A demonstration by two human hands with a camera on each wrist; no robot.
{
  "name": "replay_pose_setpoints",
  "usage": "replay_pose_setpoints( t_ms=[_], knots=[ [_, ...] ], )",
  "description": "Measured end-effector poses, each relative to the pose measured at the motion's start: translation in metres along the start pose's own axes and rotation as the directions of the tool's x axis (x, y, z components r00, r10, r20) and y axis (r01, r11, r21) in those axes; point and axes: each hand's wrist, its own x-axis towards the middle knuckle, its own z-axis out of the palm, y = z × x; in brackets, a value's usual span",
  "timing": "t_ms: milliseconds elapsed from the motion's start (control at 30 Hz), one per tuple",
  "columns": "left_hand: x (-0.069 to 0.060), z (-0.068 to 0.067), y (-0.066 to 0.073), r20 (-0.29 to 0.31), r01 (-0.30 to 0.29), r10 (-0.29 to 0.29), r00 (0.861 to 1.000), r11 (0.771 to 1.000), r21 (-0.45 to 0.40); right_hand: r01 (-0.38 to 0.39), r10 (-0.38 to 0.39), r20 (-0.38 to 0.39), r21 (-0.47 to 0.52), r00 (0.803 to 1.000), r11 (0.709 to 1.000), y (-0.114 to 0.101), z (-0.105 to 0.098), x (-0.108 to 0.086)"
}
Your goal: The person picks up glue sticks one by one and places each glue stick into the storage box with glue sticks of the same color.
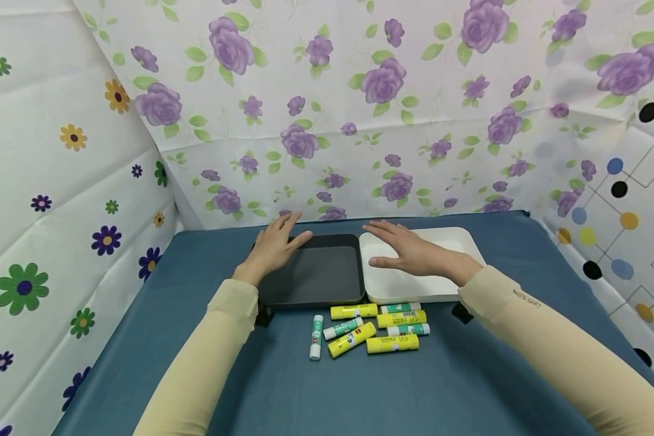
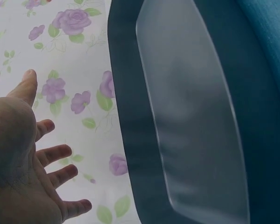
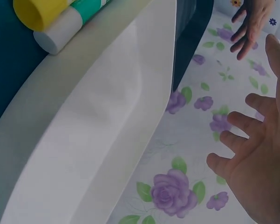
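Both hands released: left hand (image 1: 275, 245) over the black tray (image 1: 321, 272), right hand (image 1: 409, 251) over the white tray (image 1: 398, 286) — fingers spread, nothing held. Trays sit side by side on the tabletop (image 1: 305, 399), rims touching or nearly so. Four yellow tubes (image 1: 392, 344) and four green-and-white tubes (image 1: 408, 329) lie loose in front, caught up close together (one green-and-white sits apart at the left end, pointing away from the person).

My take on doing it well: keep palms clear of both rims, come back low toward the person, take outer tubes first. Pinch each across its barrel, thumb opposite fingers — round bodies probably roll if nudged. On the crowded right side, lift straight up so neighbours stay put. One hand in the cluster at a time, else knuckles will likely clash.
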Motion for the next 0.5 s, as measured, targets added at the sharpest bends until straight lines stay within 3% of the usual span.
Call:
replay_pose_setpoints(
  t_ms=[500],
  knots=[
    [-0.009, 0.003, -0.017, 0.005, 0.01, -0.009, 1.0, 0.997, -0.073, 0.002, -0.003, 0.027, 0.03, 1.0, 1.0, -0.005, 0.007, -0.007]
  ],
)
